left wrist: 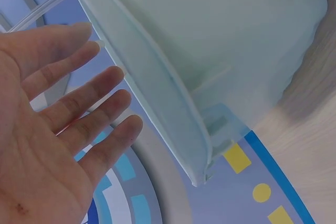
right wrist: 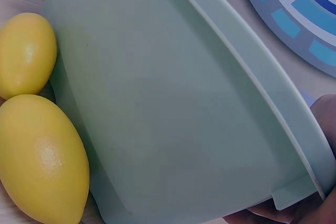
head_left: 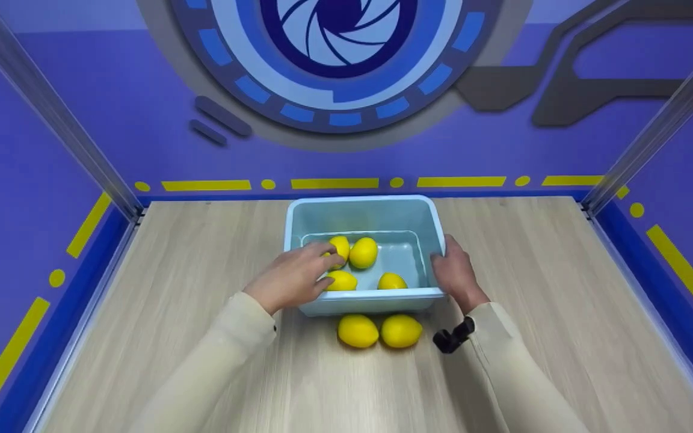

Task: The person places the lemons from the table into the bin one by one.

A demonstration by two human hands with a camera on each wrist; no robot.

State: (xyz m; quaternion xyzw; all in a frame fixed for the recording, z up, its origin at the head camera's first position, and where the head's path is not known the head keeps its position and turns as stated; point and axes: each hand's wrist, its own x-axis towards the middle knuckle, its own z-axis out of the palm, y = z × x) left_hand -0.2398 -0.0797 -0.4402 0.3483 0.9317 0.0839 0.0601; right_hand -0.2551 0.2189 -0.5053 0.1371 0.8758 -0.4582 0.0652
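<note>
On the wooden table (head_left: 539,337), the bin (head_left: 322,308) sits between both hands, with four lemons (head_left: 363,252) visible inside. Two front lemons (head_left: 358,331) lie side by side just before the bin, probably placed there for short reach. The right hand (head_left: 458,273) grips the bin's right rim, presumably to steady it. The left hand (head_left: 292,273) is at the left rim, fingers spread, pinching nothing; this posture likely leaves clearance around the fruit. Fingertip contact with any lemon cannot be determined.

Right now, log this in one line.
left hand: over bin | right hand: grips bin's right side | lemons: four visible inside, two in front
</note>
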